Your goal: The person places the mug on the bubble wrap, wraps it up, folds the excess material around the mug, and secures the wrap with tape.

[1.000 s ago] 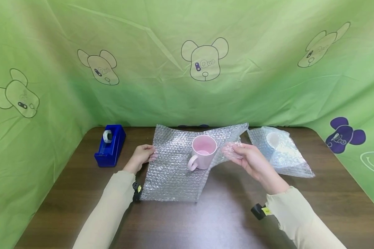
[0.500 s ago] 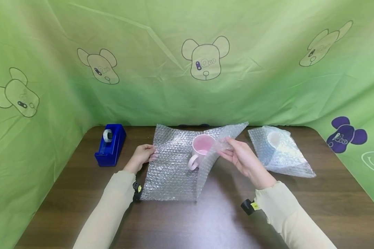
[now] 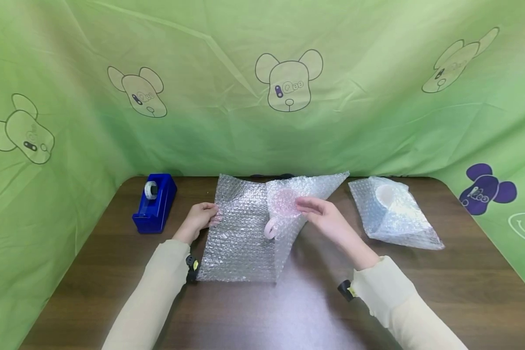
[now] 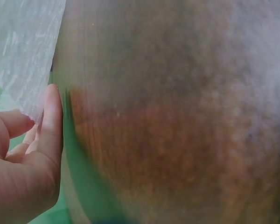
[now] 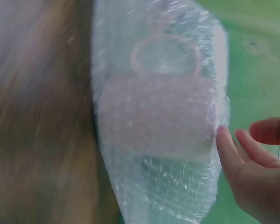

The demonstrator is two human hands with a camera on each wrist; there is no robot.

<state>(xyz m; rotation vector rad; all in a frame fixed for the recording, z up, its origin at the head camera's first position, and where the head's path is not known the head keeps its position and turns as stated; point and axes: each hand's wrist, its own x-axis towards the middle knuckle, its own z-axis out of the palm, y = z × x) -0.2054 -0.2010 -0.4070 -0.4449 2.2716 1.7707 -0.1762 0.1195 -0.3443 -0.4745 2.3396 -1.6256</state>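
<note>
A pink mug stands upright on a sheet of clear bubble wrap in the head view. The sheet's right side is folded over the mug's top and right side; its handle sticks out past the folded edge. My left hand pinches the sheet's left edge between thumb and fingers, as the left wrist view also shows. With fingers extended, my right hand touches the folded wrap beside the mug's rim. In the right wrist view the mug shows blurred through the wrap, and the thumb stands apart from the fingers.
At the left back of the brown table stands a blue tape dispenser with a roll of tape. A bubble-wrapped bundle with a white round thing inside lies at the right. A green printed cloth hangs behind the table.
My right hand has moved left, bringing the sheet's right side over the mug, and its fingers have let go of the edge. My left hand has stayed in place.
</note>
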